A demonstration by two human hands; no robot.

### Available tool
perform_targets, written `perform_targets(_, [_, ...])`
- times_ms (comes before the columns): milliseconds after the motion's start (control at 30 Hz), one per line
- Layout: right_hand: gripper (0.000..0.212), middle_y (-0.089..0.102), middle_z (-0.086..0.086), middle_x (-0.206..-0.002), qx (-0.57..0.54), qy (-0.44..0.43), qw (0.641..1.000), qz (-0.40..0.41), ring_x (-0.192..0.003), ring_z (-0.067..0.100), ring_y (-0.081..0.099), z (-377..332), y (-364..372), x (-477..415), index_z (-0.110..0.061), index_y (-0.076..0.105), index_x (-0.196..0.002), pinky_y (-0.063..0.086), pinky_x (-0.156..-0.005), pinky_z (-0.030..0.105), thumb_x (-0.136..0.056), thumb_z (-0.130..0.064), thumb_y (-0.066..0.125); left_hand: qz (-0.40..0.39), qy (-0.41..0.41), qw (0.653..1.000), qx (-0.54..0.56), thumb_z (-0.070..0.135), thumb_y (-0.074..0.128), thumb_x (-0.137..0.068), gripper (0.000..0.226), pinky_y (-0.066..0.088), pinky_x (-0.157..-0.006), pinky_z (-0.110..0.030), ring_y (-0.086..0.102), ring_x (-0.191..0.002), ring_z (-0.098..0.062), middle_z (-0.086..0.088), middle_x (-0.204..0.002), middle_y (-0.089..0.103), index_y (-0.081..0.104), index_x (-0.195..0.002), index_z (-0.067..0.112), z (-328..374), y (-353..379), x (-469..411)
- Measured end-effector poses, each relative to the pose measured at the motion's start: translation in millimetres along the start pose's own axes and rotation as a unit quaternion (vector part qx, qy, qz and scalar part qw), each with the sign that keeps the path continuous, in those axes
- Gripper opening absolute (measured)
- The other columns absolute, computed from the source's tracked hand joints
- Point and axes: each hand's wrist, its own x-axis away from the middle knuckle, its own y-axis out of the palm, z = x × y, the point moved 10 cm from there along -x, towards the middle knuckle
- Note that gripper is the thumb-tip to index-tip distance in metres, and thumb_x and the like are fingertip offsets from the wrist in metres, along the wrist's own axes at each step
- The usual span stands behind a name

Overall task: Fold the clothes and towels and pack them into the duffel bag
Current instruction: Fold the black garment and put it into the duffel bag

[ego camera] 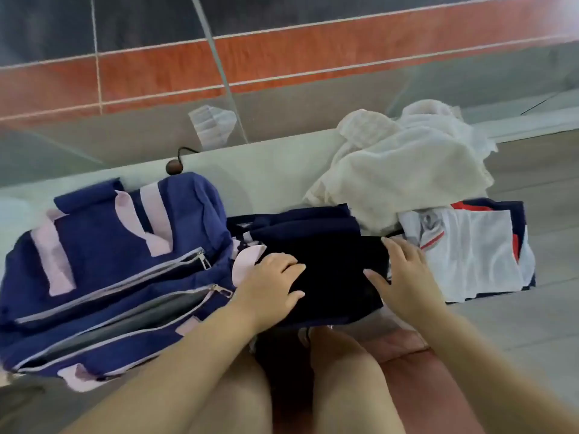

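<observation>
A folded dark navy garment [332, 270] lies on the floor in front of my knees. My left hand [272, 283] rests flat on its left side, fingers straight. On the garment's right edge lies my right hand [404, 274], fingers spread and flat. A navy duffel bag [103, 270] with pink straps and an unzipped pocket sits to the left, touching the garment. A white, red and navy shirt [470, 252] lies spread out to the right. Behind it is a heap of crumpled white towels [404, 170].
A pale raised ledge [250, 173] runs behind the clothes, with a glass panel [150, 130] above it. A small brown ball on a black cord [174, 166] sits on the ledge behind the bag. Grey floor [532, 324] extends to the right. My bare knees fill the bottom.
</observation>
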Motion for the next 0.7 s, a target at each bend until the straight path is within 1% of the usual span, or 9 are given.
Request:
perform_targets(100, [0.072,0.029,0.018,-0.148,0.029,-0.023,0.998,0.041,-0.138,0.038,0.018,-1,19,-13,-0.008,0.032,-0.143,0.023,-0.112,0.051,-0.086,-0.041,0.063,0.025,0.078,0.995,-0.061,0.034,0.065,-0.081,0.054,0.041,-0.101,-0.048,0.045,-0.129,-0.035,-0.011,-0.135,0.054,0.054,-0.130,0.013,7,28,-15])
perform_targets(167, [0.074,0.027,0.019,-0.149,0.040,-0.035,0.998,0.046,-0.138,0.039,0.015,-2,35,-19,-0.011,0.030,-0.144,0.022,-0.112,0.053,-0.085,-0.043,0.063,0.024,0.107,0.989,-0.095,0.039,0.060,-0.085,0.056,0.036,-0.105,-0.048,0.036,-0.134,-0.036,-0.009,-0.144,0.044,0.048,-0.135,0.018,7,43,-26])
perform_targets(233, [0.075,0.025,0.017,-0.150,0.044,-0.058,0.995,0.065,-0.138,0.036,0.015,-3,49,-22,-0.014,0.028,-0.146,0.023,-0.111,0.053,-0.085,-0.044,0.061,0.014,0.097,0.988,-0.118,0.049,0.045,-0.091,0.057,0.026,-0.113,-0.047,0.022,-0.141,-0.032,-0.004,-0.154,0.029,0.038,-0.142,0.024,-9,60,-32])
perform_targets(300, [0.075,0.020,0.011,-0.153,0.042,-0.067,0.994,0.078,-0.140,0.030,0.012,-2,59,-26,-0.017,0.023,-0.147,0.022,-0.112,0.049,-0.087,-0.047,0.056,0.013,0.090,0.987,-0.132,0.059,0.029,-0.089,0.062,0.023,-0.114,-0.046,0.015,-0.143,-0.026,0.002,-0.156,0.022,0.034,-0.143,0.029,-19,65,-36])
perform_targets(367, [0.076,0.017,0.006,-0.154,0.030,-0.077,0.991,0.103,-0.141,0.027,0.010,1,65,-28,-0.019,0.019,-0.148,0.022,-0.113,0.046,-0.087,-0.051,0.051,0.020,0.088,0.987,-0.135,0.062,0.031,-0.089,0.061,0.022,-0.115,-0.042,0.013,-0.144,-0.021,0.007,-0.156,0.021,0.033,-0.143,0.033,-22,66,-38])
perform_targets(433, [0.076,0.016,0.005,-0.155,0.022,-0.088,0.987,0.129,-0.141,0.028,0.011,4,70,-27,-0.022,0.018,-0.148,0.022,-0.112,0.046,-0.086,-0.054,0.049,0.028,0.089,0.983,-0.159,0.057,0.035,-0.091,0.057,0.019,-0.116,-0.038,0.011,-0.144,-0.018,0.009,-0.157,0.019,0.031,-0.143,0.034,-22,69,-38])
perform_targets(567, [0.081,0.007,0.010,-0.157,0.010,-0.081,0.980,0.181,-0.142,0.034,0.008,9,70,-21,-0.023,0.014,-0.148,0.021,-0.112,0.050,-0.085,-0.057,0.051,0.080,0.090,0.974,-0.192,0.051,0.037,-0.094,0.052,0.021,-0.116,-0.038,0.016,-0.143,-0.020,0.003,-0.155,0.025,0.037,-0.141,0.030,-17,70,-35])
perform_targets(633, [0.090,0.006,0.015,-0.156,0.015,-0.063,0.979,0.192,-0.141,0.037,0.009,12,69,-17,-0.020,0.007,-0.149,0.023,-0.111,0.052,-0.083,-0.061,0.052,0.131,0.078,0.971,-0.186,0.049,0.041,-0.093,0.048,0.030,-0.111,-0.042,0.028,-0.137,-0.022,-0.002,-0.148,0.038,0.049,-0.134,0.026,-16,67,-27])
perform_targets(700, [0.096,0.013,0.021,-0.153,0.014,-0.054,0.980,0.191,-0.138,0.041,0.018,12,67,-15,-0.013,0.007,-0.148,0.027,-0.108,0.051,-0.081,-0.063,0.054,0.188,0.075,0.958,-0.202,0.046,0.041,-0.094,0.044,0.041,-0.100,-0.044,0.043,-0.124,-0.025,-0.005,-0.135,0.051,0.058,-0.125,0.021,-10,66,-16])
